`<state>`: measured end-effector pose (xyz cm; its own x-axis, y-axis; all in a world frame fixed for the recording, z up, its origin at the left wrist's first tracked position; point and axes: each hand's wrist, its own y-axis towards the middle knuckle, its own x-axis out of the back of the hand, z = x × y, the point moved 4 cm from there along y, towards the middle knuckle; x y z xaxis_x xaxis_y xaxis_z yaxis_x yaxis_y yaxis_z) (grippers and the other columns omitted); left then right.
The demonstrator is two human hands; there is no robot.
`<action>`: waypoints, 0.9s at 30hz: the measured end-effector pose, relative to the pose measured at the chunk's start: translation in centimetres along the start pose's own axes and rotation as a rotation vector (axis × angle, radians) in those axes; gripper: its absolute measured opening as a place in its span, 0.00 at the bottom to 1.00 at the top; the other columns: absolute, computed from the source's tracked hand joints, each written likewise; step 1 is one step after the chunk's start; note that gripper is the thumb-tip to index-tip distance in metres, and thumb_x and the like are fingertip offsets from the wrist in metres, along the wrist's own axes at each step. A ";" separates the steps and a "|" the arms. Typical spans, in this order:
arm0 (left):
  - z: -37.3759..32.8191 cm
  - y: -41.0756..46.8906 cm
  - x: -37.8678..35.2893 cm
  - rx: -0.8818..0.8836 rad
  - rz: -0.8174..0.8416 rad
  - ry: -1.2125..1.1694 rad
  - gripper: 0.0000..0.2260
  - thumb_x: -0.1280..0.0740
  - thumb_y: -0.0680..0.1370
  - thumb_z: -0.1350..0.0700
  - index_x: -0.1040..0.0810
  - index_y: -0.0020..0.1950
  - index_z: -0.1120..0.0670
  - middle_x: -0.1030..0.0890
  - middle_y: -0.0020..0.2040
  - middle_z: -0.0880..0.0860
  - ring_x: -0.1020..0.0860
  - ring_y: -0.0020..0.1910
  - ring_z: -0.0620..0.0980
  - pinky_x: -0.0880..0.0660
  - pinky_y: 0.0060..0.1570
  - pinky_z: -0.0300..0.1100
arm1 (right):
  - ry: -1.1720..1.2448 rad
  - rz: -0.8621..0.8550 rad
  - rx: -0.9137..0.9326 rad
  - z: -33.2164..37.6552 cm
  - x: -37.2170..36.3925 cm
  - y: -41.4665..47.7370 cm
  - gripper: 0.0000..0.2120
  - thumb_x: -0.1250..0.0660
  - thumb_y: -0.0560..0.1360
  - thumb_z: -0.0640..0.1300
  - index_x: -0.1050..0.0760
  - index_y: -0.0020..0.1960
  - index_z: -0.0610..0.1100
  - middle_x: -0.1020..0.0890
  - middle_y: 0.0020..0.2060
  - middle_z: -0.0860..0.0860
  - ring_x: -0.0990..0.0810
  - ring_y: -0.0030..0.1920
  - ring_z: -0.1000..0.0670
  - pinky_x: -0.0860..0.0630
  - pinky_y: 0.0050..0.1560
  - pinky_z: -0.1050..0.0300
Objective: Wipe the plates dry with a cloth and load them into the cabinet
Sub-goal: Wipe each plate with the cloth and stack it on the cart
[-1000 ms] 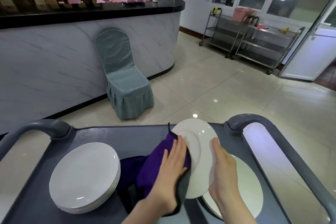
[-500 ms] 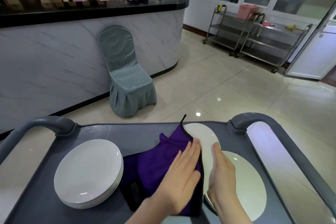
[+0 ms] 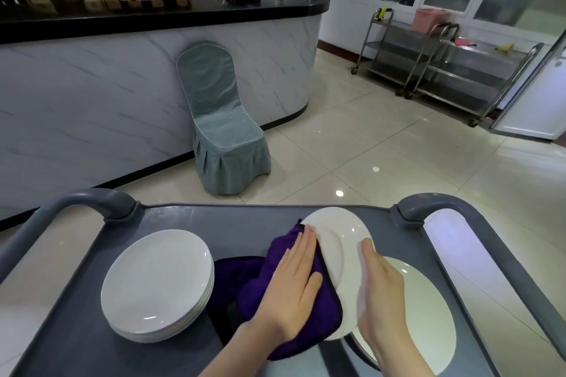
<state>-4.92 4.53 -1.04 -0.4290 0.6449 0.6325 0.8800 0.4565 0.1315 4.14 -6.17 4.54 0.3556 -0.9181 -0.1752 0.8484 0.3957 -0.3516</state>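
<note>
White plate [image 3: 343, 254]: glazed, rigid, probably slick and breakable; held tilted on edge over the grey cart [image 3: 214, 223]; right hand [image 3: 382, 288] grips its rim, the safest hold; left hand [image 3: 294, 281], fingers flat, presses the soft purple cloth [image 3: 318, 321] against its face.

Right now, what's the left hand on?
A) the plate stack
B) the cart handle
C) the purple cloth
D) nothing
C: the left hand lies flat on the cloth, pressing it against the plate that the right hand holds by its edge.
</note>
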 end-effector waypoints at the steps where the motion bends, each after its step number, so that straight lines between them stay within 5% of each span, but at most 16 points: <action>1: 1.1 -0.8 0.0 0.011 0.027 0.014 0.30 0.46 0.84 0.52 0.64 0.76 0.37 0.60 0.77 0.32 0.58 0.77 0.32 0.55 0.78 0.41 | -0.022 -0.018 0.028 0.3 0.1 0.2 0.19 0.33 0.79 0.52 0.24 0.32 0.44 0.22 0.29 0.52 0.24 0.32 0.49 0.29 0.38 0.55; 4: 4.4 -4.0 0.2 0.043 0.099 -0.003 0.24 0.41 0.83 0.51 0.42 0.79 0.45 0.43 0.78 0.37 0.47 0.77 0.34 0.46 0.77 0.41 | -0.188 -0.012 0.178 1.0 -0.3 0.7 0.19 0.35 0.81 0.50 0.28 0.32 0.45 0.27 0.24 0.58 0.28 0.30 0.54 0.33 0.35 0.57; 7: 5.9 -4.8 2.6 0.224 -0.093 -0.216 0.15 0.35 0.82 0.56 0.23 0.68 0.49 0.20 0.64 0.42 0.26 0.66 0.38 0.29 0.66 0.39 | -0.421 0.097 0.385 0.6 -1.8 0.3 0.21 0.36 0.81 0.51 0.32 0.31 0.47 0.30 0.25 0.55 0.33 0.32 0.51 0.37 0.32 0.62; 9: 5.9 -4.5 5.2 0.413 -0.277 -0.570 0.11 0.36 0.82 0.57 0.21 0.64 0.51 0.14 0.52 0.47 0.17 0.54 0.47 0.21 0.51 0.39 | -0.573 0.235 0.534 0.0 -3.6 -0.6 0.19 0.38 0.81 0.54 0.29 0.31 0.52 0.29 0.26 0.53 0.33 0.31 0.55 0.36 0.31 0.65; 11: 5.7 -4.1 7.6 0.521 -0.362 -0.865 0.11 0.38 0.83 0.52 0.22 0.63 0.49 0.14 0.51 0.51 0.15 0.50 0.53 0.19 0.44 0.43 | -0.787 0.392 0.758 -0.9 -5.6 -2.0 0.14 0.38 0.81 0.53 0.22 0.40 0.65 0.22 0.29 0.59 0.26 0.30 0.58 0.29 0.35 0.67; 13: 5.4 -4.3 9.8 0.577 -0.390 -1.031 0.10 0.38 0.82 0.47 0.22 0.62 0.46 0.14 0.51 0.54 0.15 0.50 0.56 0.18 0.42 0.49 | -0.982 0.463 0.988 -1.8 -7.5 -3.6 0.10 0.35 0.80 0.46 0.16 0.56 0.53 0.14 0.38 0.56 0.17 0.37 0.55 0.20 0.39 0.58; 16: 6.1 -5.7 12.1 0.685 -0.464 -1.004 0.11 0.30 0.78 0.50 0.18 0.57 0.53 0.14 0.47 0.56 0.14 0.45 0.57 0.19 0.38 0.48 | -1.115 0.545 1.282 -4.5 -9.9 -5.5 0.18 0.26 0.72 0.44 0.18 0.61 0.42 0.13 0.49 0.52 0.14 0.47 0.53 0.18 0.43 0.59; 20: 8.5 -8.4 13.4 0.768 -0.584 -0.995 0.11 0.32 0.75 0.65 0.18 0.56 0.56 0.14 0.44 0.58 0.15 0.39 0.58 0.20 0.34 0.45 | -1.162 0.811 1.174 -7.8 -12.2 -6.1 0.25 0.24 0.73 0.50 0.22 0.68 0.46 0.19 0.63 0.54 0.19 0.63 0.54 0.19 0.55 0.55; 22: 9.8 -9.7 14.0 0.803 -0.609 -1.006 0.13 0.33 0.75 0.65 0.17 0.56 0.53 0.14 0.45 0.57 0.15 0.39 0.58 0.19 0.36 0.47 | -1.234 0.950 0.997 -8.9 -13.2 -5.5 0.27 0.41 0.79 0.63 0.35 0.77 0.57 0.33 0.75 0.60 0.37 0.76 0.59 0.39 0.76 0.56; 23: 10.6 -10.3 14.3 0.811 -0.619 -1.008 0.13 0.33 0.75 0.64 0.17 0.55 0.51 0.14 0.46 0.56 0.15 0.39 0.57 0.19 0.36 0.48 | -1.238 0.987 0.889 -9.5 -13.4 -5.0 0.29 0.47 0.79 0.68 0.41 0.78 0.61 0.41 0.77 0.64 0.46 0.78 0.63 0.50 0.78 0.59; 25: 12.4 -11.5 15.2 0.821 -0.645 -1.021 0.14 0.34 0.75 0.63 0.17 0.56 0.49 0.14 0.48 0.55 0.15 0.39 0.54 0.19 0.34 0.47 | -1.157 0.845 0.766 -9.9 -13.4 -3.7 0.29 0.47 0.78 0.69 0.42 0.77 0.65 0.45 0.76 0.70 0.50 0.76 0.67 0.53 0.76 0.63; 27: 14.1 -12.7 16.1 0.821 -0.690 -1.030 0.15 0.33 0.75 0.63 0.17 0.57 0.48 0.15 0.51 0.55 0.15 0.42 0.54 0.19 0.35 0.46 | -1.043 0.549 0.653 -9.9 -12.9 -2.1 0.28 0.37 0.78 0.61 0.37 0.76 0.60 0.36 0.73 0.66 0.40 0.72 0.64 0.43 0.70 0.64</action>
<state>-25.92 17.78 -3.32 -0.9639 0.1428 -0.2248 0.2405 0.8290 -0.5048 -6.14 5.05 -1.52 0.5893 -0.3512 0.7276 0.4274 0.8997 0.0881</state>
